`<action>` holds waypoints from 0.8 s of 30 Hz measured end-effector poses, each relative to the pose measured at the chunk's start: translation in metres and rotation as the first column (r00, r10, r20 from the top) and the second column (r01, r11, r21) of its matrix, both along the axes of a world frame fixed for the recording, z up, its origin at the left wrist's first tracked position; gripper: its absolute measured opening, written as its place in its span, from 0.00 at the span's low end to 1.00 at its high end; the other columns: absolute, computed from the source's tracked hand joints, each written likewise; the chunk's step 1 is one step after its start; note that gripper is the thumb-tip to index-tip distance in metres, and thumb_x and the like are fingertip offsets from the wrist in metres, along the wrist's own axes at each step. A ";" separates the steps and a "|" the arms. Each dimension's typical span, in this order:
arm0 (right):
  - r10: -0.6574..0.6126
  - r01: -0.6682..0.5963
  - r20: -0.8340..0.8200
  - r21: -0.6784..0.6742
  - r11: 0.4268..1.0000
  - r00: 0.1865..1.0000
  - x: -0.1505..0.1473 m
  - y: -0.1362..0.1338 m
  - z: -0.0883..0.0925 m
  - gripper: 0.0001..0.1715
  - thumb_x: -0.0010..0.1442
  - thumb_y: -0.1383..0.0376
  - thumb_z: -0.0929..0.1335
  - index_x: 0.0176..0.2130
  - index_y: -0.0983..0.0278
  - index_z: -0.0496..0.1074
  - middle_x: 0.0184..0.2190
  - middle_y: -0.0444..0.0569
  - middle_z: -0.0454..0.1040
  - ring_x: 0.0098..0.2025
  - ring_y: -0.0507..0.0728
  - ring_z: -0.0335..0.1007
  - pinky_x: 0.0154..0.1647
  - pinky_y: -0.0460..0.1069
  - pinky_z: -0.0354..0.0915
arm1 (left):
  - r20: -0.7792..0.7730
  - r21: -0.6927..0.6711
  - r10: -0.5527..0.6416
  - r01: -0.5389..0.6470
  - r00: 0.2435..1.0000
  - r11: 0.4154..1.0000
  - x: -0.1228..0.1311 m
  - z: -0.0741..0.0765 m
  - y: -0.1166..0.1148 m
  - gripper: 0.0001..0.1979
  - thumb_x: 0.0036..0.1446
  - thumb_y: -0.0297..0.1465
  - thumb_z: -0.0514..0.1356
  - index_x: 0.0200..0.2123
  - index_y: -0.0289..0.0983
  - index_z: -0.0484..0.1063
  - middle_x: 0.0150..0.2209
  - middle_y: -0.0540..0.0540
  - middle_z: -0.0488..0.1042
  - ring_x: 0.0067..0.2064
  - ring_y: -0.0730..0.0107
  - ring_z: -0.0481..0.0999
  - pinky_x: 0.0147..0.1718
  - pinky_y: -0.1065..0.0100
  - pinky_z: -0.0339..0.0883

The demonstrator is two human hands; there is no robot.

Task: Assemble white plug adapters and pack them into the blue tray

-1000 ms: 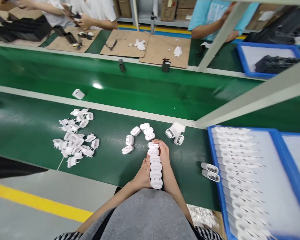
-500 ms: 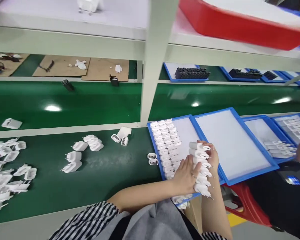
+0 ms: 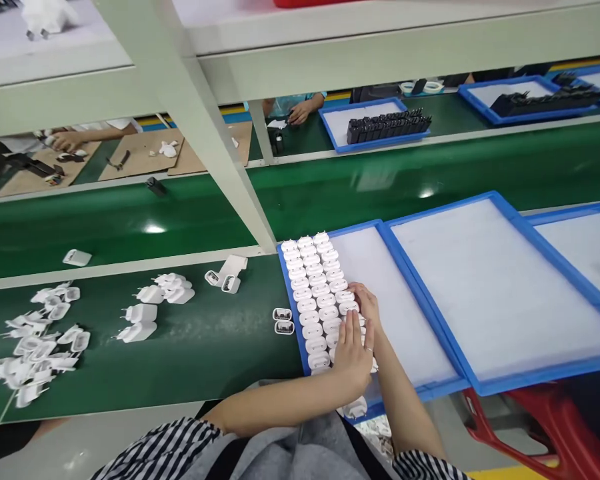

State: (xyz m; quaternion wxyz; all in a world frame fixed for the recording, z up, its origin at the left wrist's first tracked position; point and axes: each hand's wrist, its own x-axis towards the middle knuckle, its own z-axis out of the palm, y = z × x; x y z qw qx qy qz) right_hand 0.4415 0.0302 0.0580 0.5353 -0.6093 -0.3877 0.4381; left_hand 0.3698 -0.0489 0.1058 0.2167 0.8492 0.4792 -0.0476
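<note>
White plug chargers [image 3: 311, 317] stand in tight rows, oval faces and pins up, in a blue-rimmed tray [image 3: 450, 381] in front of me. My left hand [image 3: 353, 357] lies over the rightmost row with its fingers straight and together, touching the charger tops. Along that row's right side, my right hand [image 3: 370, 310] curves its fingers round the chargers near the middle. Part of the row is hidden under both hands. At the tray's near edge sits another white charger [image 3: 355, 407].
Left of the tray lie two open white housings [image 3: 283, 327], a small charger group [image 3: 165, 290] and a loose heap [image 3: 43, 347]. A second blue-rimmed tray [image 3: 510, 293] overlaps on the right. A slanted post [image 3: 220, 147] rises behind. Co-workers' hands [image 3: 303, 110] work across the bench.
The row of chargers held between my hands has come down into the tray beside the other rows. My left hand now lies flat over it. The view has shifted.
</note>
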 end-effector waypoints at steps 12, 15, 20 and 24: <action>0.664 -0.487 0.121 -0.586 0.648 0.738 0.054 -0.107 0.019 0.45 0.35 0.67 0.68 0.53 0.61 0.51 0.27 0.45 0.73 0.24 0.56 0.67 0.25 0.49 0.61 | 0.223 0.006 0.302 -0.311 0.927 0.950 -0.172 0.061 0.013 0.13 0.50 0.36 0.48 0.34 0.38 0.68 0.34 0.46 0.72 0.36 0.69 0.70 0.36 0.68 0.63; 0.662 -0.459 0.203 -0.576 0.676 0.721 0.032 -0.119 0.021 0.46 0.40 0.62 0.65 0.55 0.60 0.42 0.44 0.49 0.66 0.42 0.60 0.64 0.36 0.50 0.60 | -0.021 0.036 0.624 -0.623 0.781 0.781 -0.244 0.057 0.029 0.14 0.49 0.37 0.47 0.33 0.36 0.67 0.31 0.46 0.72 0.31 0.68 0.71 0.28 0.70 0.63; 0.702 -0.461 0.205 -0.625 0.630 0.682 0.038 -0.099 0.027 0.35 0.42 0.63 0.60 0.52 0.63 0.54 0.39 0.48 0.70 0.39 0.58 0.65 0.37 0.51 0.60 | -0.245 -0.025 0.716 -0.742 0.654 0.669 -0.307 0.048 0.036 0.15 0.49 0.37 0.47 0.36 0.36 0.65 0.32 0.47 0.72 0.33 0.66 0.71 0.26 0.72 0.60; 0.534 -0.228 0.388 -0.607 0.761 0.751 0.047 -0.067 0.024 0.30 0.40 0.64 0.55 0.44 0.65 0.64 0.28 0.50 0.71 0.25 0.55 0.67 0.25 0.50 0.63 | -0.373 -0.151 0.716 -0.800 0.590 0.581 -0.328 0.047 0.031 0.16 0.47 0.34 0.49 0.39 0.35 0.64 0.37 0.43 0.71 0.39 0.61 0.70 0.32 0.69 0.60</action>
